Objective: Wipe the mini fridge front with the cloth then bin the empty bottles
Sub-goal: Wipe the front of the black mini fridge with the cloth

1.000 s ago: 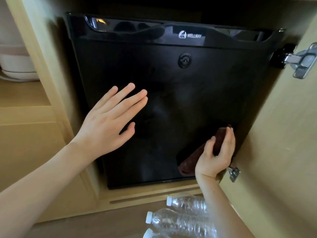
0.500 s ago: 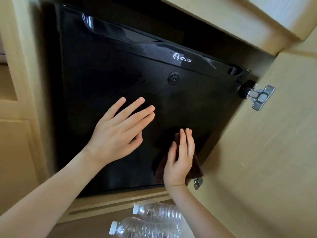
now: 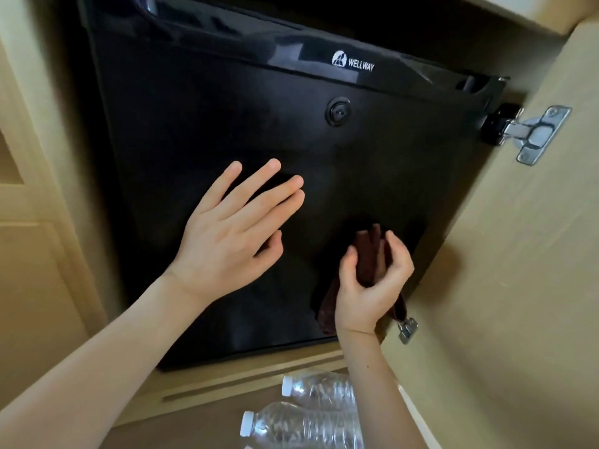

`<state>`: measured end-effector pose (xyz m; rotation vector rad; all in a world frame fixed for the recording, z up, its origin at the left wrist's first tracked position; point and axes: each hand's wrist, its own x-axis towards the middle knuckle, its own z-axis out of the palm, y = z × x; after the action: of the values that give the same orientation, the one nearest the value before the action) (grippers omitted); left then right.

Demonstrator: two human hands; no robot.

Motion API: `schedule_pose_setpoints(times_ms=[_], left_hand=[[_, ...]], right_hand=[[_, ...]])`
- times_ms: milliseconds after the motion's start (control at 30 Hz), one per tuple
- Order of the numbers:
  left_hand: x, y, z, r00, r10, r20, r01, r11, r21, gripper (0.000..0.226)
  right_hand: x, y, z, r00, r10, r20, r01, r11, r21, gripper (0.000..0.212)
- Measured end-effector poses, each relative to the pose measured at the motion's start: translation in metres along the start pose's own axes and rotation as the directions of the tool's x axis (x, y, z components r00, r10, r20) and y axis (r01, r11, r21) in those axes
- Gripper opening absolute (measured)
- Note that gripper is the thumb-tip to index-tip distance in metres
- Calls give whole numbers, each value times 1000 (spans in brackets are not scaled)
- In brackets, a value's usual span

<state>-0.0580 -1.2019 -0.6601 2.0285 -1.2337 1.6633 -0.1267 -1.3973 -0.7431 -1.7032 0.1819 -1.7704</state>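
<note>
a light wooden cabinet (image 3: 48, 254) fills the view, and its cabinet door (image 3: 502, 286) stands open on the right. inside the cabinet sits a black mini fridge (image 3: 210, 124) with its shiny front facing out.

a dark brown cloth (image 3: 368, 254) is low on the right side of the fridge front, near the bottom corner. the right hand (image 3: 372, 286) grips it, with the fingers and thumb curled round the bunched cloth. a bit of the cloth hangs out under the hand.

the left hand (image 3: 233, 234) is at the middle of the fridge front, to the left of the cloth. its fingers are straight and spread a little, and it holds nothing. it looks flat on the black front, but i cannot tell if it is pressing.

above the hands there is a small round lock (image 3: 338, 112), and higher up a white wellway logo (image 3: 353, 61) on the glossy top strip.

a silver hinge (image 3: 531, 134) joins the open door to the cabinet by the fridge's top right corner. a smaller metal hinge piece (image 3: 407, 330) sits just below the right hand.

down on the brown floor (image 3: 194, 429) in front of the fridge lie clear plastic bottles on their sides. the far bottle (image 3: 321, 390) and the near bottle (image 3: 301, 426) lie side by side, with their white caps pointing left. the right arm covers their other ends.
</note>
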Motion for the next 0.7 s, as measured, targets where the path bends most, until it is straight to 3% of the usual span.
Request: schedule_pose_setpoints(times_ms=[133, 233, 400, 567, 633, 700], left_hand=[[0, 1, 1, 1000, 9, -23, -9, 1000, 11, 46], [0, 0, 2, 999, 13, -37, -12, 1000, 16, 45], [-1, -1, 3, 999, 23, -48, -22, 999, 34, 45], [-2, 0, 3, 999, 26, -45, -25, 999, 36, 46], [-2, -2, 1, 999, 36, -23, -35, 999, 29, 46], [-2, -3, -2, 999, 44, 1, -44, 999, 25, 47]], right_hand=[[-4, 3, 9, 974, 41, -221, -69, 990, -120, 32], [-7, 1, 13, 959, 110, -259, -133, 989, -71, 27], [-17, -2, 4, 975, 100, -199, -119, 989, -86, 26], [-50, 1, -19, 989, 117, 88, -90, 960, -265, 54], [-53, 7, -22, 985, 136, 109, -92, 937, -336, 57], [-53, 6, -19, 981, 184, 60, -163, 953, -256, 57]])
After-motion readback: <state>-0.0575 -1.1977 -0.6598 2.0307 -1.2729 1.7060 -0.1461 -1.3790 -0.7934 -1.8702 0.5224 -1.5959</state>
